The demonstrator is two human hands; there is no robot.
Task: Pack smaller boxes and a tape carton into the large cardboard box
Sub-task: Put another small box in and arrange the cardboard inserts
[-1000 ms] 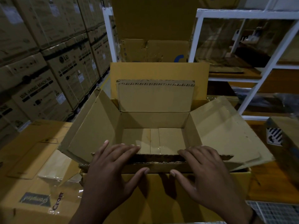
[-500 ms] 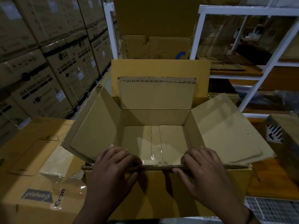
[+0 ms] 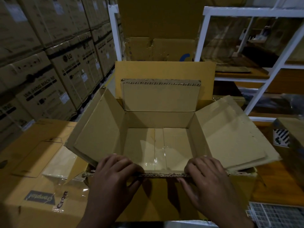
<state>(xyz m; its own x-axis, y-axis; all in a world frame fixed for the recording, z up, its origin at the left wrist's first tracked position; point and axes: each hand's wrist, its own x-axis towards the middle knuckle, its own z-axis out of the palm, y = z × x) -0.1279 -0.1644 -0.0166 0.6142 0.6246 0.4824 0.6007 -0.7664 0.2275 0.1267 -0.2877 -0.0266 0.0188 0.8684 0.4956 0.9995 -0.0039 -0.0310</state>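
An open brown cardboard box [image 3: 158,119] sits in front of me, nested in a larger yellow carton [image 3: 164,69] whose back flap stands up behind it. The brown box's inside is bare, with a taped seam along the bottom. Its side flaps splay outward and its far flap stands upright. My left hand [image 3: 115,175] and my right hand [image 3: 209,176] both grip the near flap [image 3: 164,174], fingers curled over its corrugated edge and thumbs under it. No tape carton is in view.
Stacked LG washing-machine cartons [image 3: 54,76] wall the left side. A yellow Crompton carton [image 3: 32,186] lies at lower left. A white shelf rack [image 3: 256,79] stands at right, with a labelled box [image 3: 289,137] before it and a wire grid [image 3: 276,214] at lower right.
My hands lay flat across the near flap; now their fingers curl round its edge. The flap has folded down toward me, showing more of the box bottom.
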